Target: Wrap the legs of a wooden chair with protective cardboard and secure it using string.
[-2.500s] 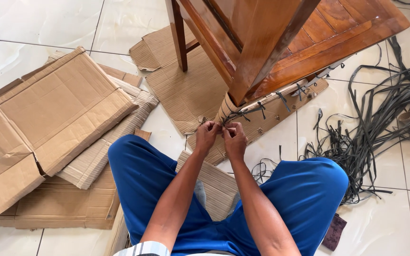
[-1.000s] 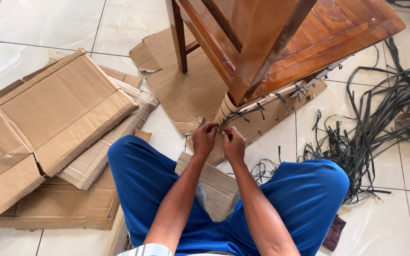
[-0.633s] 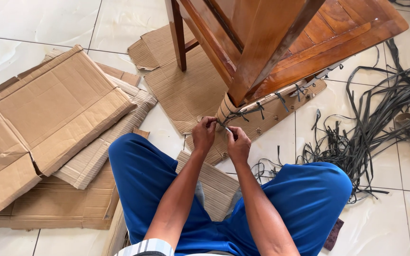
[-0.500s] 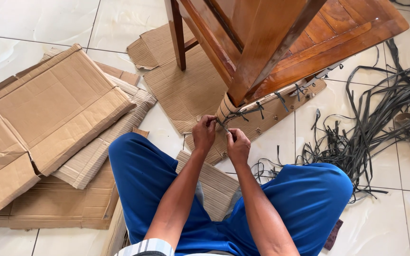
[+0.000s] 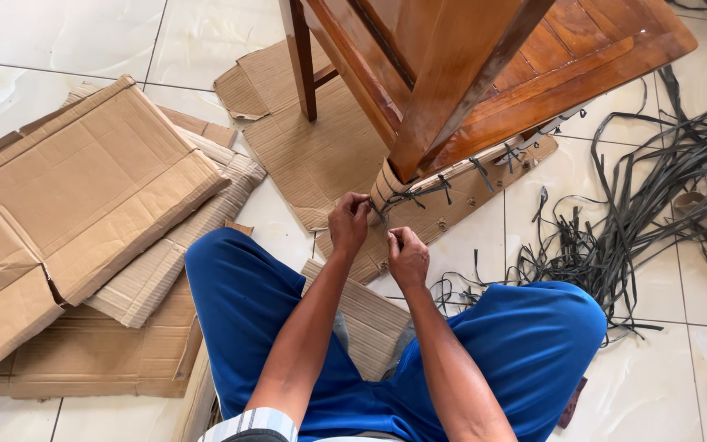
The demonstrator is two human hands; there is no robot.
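The dark strap (image 5: 380,219) is pinched by both closed hands just below the wrapped chair leg (image 5: 388,182), the left hand (image 5: 348,223) held nearer it than the right hand (image 5: 407,255)

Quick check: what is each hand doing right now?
Left hand: closed, pinching the dark strap at the cardboard-wrapped chair leg.
Right hand: closed, pinching the strap's end.
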